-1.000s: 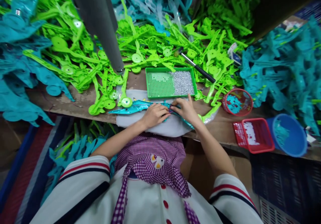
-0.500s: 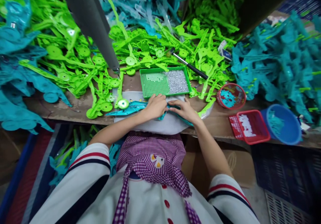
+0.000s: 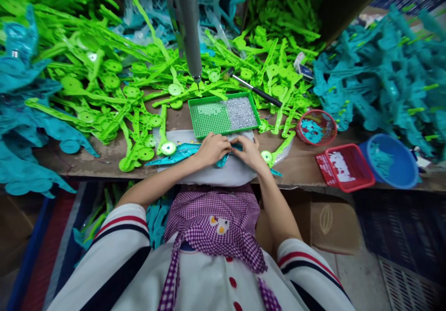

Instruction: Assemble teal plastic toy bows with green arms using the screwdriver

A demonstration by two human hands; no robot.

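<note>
My left hand (image 3: 213, 148) is closed over the middle of a long teal plastic part (image 3: 183, 153) that lies on a pale cloth (image 3: 205, 176). My right hand (image 3: 248, 153) has its fingers bent and pinched at the same part, beside the left fingertips. Both hands hide most of the part's middle; its pointed left end shows. Just beyond them is a green tray (image 3: 209, 118) with small silver screws (image 3: 241, 113) in its right half. A grey power screwdriver (image 3: 190, 32) hangs tip-down above the tray's back edge.
Lime-green plastic parts (image 3: 114, 83) are heaped across the back. Teal parts pile up at left (image 3: 21, 125) and right (image 3: 379, 74). A black-handled tool (image 3: 266, 96) rests behind the tray. A round red basket (image 3: 316, 127), a red square basket (image 3: 350, 168) and a blue bowl (image 3: 389, 161) stand right.
The hanging screwdriver has swung from the left to above the tray. My right hand has drawn in closer to the left hand, its fingers now bent at the teal part.
</note>
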